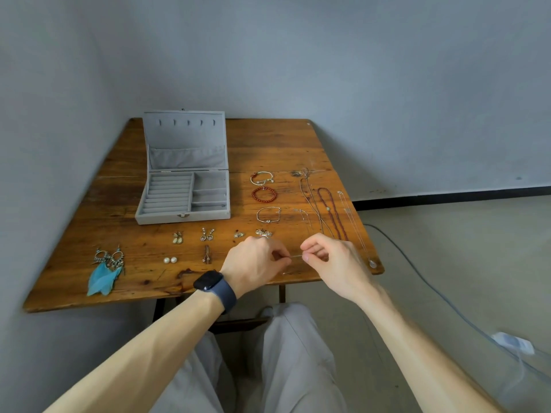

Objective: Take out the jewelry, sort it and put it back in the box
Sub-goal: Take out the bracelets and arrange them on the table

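The grey jewelry box (167, 217) stands open at the table's back left, its compartments bare. Jewelry lies spread over the wood. Blue feather earrings (105, 272) are at the front left. Small earring pairs (178, 237) and pearl studs (170, 259) lie in rows in front of the box. Three bracelets, among them a red bead one (264, 194), sit right of the box. Long necklaces (332, 214) stretch along the right side. Near the front edge, my left hand (256, 263) and my right hand (328, 256) each pinch one end of a thin silver chain (296, 256) stretched between them.
The wooden table (134, 281) stands in a corner, with walls at the back and left. A cable (417, 272) runs over the floor on the right to a white adapter (512, 342). My legs are below the front edge.
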Demonstrator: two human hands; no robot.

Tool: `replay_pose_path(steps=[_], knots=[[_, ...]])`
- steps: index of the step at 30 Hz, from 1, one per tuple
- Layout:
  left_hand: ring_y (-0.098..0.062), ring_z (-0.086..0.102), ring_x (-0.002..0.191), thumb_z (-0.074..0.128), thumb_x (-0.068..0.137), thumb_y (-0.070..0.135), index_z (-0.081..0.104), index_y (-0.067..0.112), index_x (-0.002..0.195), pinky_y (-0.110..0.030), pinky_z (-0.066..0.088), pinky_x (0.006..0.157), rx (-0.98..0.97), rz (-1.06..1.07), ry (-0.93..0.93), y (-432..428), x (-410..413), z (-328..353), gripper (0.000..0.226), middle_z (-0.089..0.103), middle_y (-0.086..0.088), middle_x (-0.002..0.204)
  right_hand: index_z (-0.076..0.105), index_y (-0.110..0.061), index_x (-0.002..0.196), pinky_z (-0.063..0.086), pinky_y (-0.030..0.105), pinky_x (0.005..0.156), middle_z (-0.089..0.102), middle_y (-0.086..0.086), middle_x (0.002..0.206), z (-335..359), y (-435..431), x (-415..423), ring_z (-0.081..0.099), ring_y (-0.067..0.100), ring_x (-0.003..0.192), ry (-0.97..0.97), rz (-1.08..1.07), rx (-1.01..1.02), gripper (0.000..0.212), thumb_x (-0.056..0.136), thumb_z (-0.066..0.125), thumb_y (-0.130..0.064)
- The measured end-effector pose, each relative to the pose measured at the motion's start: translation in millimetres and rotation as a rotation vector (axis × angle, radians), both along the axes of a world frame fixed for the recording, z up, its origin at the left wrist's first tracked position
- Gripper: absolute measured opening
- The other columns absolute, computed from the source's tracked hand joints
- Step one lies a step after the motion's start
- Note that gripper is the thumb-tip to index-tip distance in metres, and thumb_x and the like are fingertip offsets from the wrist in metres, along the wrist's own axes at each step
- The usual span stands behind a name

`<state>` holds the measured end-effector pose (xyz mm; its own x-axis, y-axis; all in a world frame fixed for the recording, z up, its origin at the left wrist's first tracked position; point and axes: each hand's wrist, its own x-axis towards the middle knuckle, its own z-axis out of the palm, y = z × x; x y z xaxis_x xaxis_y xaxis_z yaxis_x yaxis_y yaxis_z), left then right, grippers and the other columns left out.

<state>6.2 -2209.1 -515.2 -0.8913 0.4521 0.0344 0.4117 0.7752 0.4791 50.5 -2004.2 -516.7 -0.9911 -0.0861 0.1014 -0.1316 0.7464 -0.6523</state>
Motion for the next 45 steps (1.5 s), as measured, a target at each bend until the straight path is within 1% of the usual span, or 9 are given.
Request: replay_pose_path(steps=[6,12,19,25,33,36,39,42,45], knots=[[-0.011,0.066,0.081,0.061,0.093,0.050,0.072,0.036,0.102,-0.034,0.060,0.069,-0.112,0.034,0.031,7,-22,1,0.020,0.071,0.012,0.093,0.068,-0.030,0.106,0.044,0.009,0.071,0.070,-0.019,0.098,-5,2,-30,0.064,-0.002,0.088,0.011,0.004,0.070,0.012,0.095,0.066,-0.027],[-0.011,0.061,0.087,0.060,0.093,0.049,0.071,0.035,0.100,-0.026,0.049,0.062,-0.199,0.028,0.100,10,-48,-3,0.020,0.069,0.011,0.096,0.067,-0.032,0.104,0.057,0.023,0.076,0.072,-0.016,0.097,-15,4,-55,0.065,0.001,0.086,0.002,-0.007,0.127,0.012,0.093,0.067,-0.026],[-0.020,0.043,0.117,0.055,0.096,0.048,0.071,0.033,0.109,-0.037,0.039,0.091,-0.431,-0.116,0.260,14,-74,-9,0.026,0.059,0.002,0.126,0.067,-0.032,0.103,0.055,0.036,0.076,0.073,-0.015,0.099,-24,1,-75,0.058,0.014,0.098,0.040,-0.003,0.270,0.013,0.093,0.066,-0.025],[-0.020,0.044,0.116,0.051,0.096,0.045,0.071,0.032,0.109,-0.037,0.040,0.092,-0.419,-0.122,0.252,17,-81,-12,0.027,0.059,0.003,0.126,0.066,-0.026,0.103,0.052,0.035,0.073,0.070,-0.009,0.097,-28,-2,-78,0.054,0.018,0.100,0.122,0.006,0.353,0.010,0.094,0.064,-0.025],[-0.020,0.051,0.113,0.048,0.097,0.043,0.066,0.033,0.120,-0.036,0.042,0.090,-0.296,-0.053,0.278,5,-64,-18,0.030,0.062,0.003,0.124,0.070,-0.022,0.109,0.053,0.036,0.086,0.068,-0.007,0.111,-35,-5,-49,0.055,0.015,0.106,0.211,-0.072,0.337,0.018,0.094,0.062,-0.027],[-0.019,0.052,0.120,0.051,0.097,0.042,0.060,0.034,0.128,-0.036,0.043,0.097,-0.226,0.010,0.286,-8,-45,-20,0.034,0.061,0.005,0.129,0.062,-0.025,0.132,0.043,0.041,0.108,0.060,-0.005,0.138,-35,-18,-33,0.047,0.015,0.132,0.145,-0.025,0.403,0.036,0.100,0.051,-0.036],[-0.020,0.052,0.123,0.053,0.096,0.042,0.054,0.033,0.133,-0.038,0.044,0.100,-0.185,0.096,0.294,-24,-18,-23,0.038,0.058,0.004,0.135,0.037,-0.027,0.153,0.017,0.044,0.121,0.030,-0.005,0.162,-38,-35,-23,0.022,0.013,0.151,0.041,0.038,0.485,0.053,0.104,0.031,-0.047],[-0.022,0.055,0.120,0.054,0.095,0.041,0.053,0.029,0.133,-0.039,0.048,0.096,-0.162,0.173,0.289,-40,11,-31,0.040,0.059,0.001,0.132,0.017,-0.025,0.159,-0.003,0.046,0.122,0.012,-0.005,0.167,-44,-49,-22,0.006,0.011,0.154,-0.071,0.041,0.534,0.063,0.104,0.015,-0.054],[-0.022,0.057,0.116,0.056,0.095,0.039,0.057,0.025,0.130,-0.037,0.052,0.094,-0.155,0.213,0.286,-53,33,-40,0.038,0.061,0.000,0.128,0.017,-0.022,0.159,-0.005,0.048,0.121,0.011,-0.003,0.167,-46,-56,-27,0.007,0.013,0.154,-0.088,0.009,0.553,0.066,0.103,0.011,-0.056]])
